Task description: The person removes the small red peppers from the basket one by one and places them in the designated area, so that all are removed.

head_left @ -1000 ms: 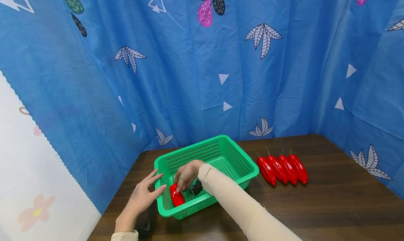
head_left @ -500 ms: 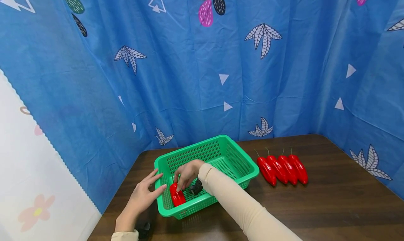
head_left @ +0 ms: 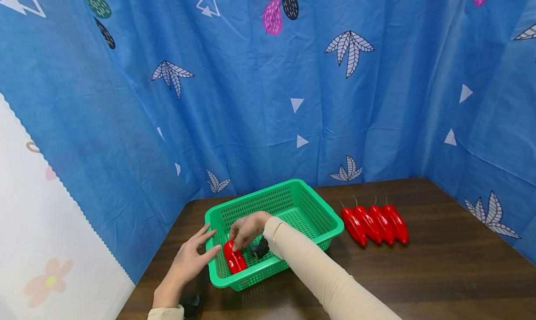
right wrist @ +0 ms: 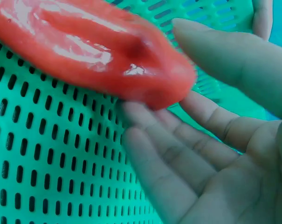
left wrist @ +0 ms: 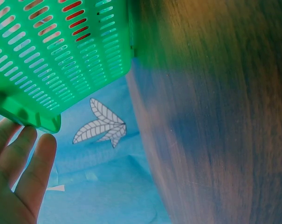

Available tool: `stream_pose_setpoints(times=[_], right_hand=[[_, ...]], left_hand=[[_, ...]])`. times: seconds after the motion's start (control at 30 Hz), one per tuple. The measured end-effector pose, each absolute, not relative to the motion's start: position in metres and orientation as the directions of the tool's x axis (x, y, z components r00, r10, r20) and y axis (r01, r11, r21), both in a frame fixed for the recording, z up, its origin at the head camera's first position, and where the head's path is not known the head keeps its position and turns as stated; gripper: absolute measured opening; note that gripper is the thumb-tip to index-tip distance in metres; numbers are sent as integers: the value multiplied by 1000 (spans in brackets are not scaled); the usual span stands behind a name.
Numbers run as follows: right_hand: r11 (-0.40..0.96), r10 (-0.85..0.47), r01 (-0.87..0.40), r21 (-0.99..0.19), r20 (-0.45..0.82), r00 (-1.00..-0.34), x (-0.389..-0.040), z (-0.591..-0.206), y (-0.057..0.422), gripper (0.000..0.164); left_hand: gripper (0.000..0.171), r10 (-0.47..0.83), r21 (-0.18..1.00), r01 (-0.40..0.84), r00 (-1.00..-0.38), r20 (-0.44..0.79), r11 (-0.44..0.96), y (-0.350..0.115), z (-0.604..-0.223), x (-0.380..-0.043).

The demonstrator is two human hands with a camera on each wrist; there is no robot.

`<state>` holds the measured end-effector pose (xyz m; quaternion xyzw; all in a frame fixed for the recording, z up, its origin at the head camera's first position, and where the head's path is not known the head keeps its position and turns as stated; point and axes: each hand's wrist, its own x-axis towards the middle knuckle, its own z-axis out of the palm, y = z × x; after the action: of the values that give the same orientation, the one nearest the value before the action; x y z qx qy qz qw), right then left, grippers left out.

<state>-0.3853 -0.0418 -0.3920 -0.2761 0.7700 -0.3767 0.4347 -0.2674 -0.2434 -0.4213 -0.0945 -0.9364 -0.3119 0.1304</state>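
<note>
My right hand (head_left: 249, 228) reaches down into a green plastic basket (head_left: 311, 196), with thumb and fingers around the upper end of a glossy red chili pepper (head_left: 235, 259). That pepper lies along the basket's left end. In the right wrist view, the fingers reach beneath the tip of the pepper (right wrist: 99, 51), and the thumb lies along its other side. My left hand (head_left: 188, 259) touches the basket's left rim with fingers spread; its fingertips meet the rim of the basket (left wrist: 47, 122) in the left wrist view.
Several red chili peppers (head_left: 374, 224) lie side by side on the dark wooden table (head_left: 444, 245), right of the basket. A blue patterned curtain (head_left: 251, 101) hangs behind and to the right. White cloth (head_left: 50, 245) is at the left.
Inside the basket, the pepper has shifted slightly up and left with my right hand, and more of its upper end shows. My left hand and the basket have stayed put.
</note>
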Motion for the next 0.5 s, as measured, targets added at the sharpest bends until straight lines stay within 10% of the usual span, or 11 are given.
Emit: stream_pose_setpoints(times=[0.5], right_hand=[[511, -803, -130, -850, -418, -424, -384, -392, -51, 21]], left_hand=[[63, 95, 559, 257, -948, 302, 788, -244, -421, -267]])
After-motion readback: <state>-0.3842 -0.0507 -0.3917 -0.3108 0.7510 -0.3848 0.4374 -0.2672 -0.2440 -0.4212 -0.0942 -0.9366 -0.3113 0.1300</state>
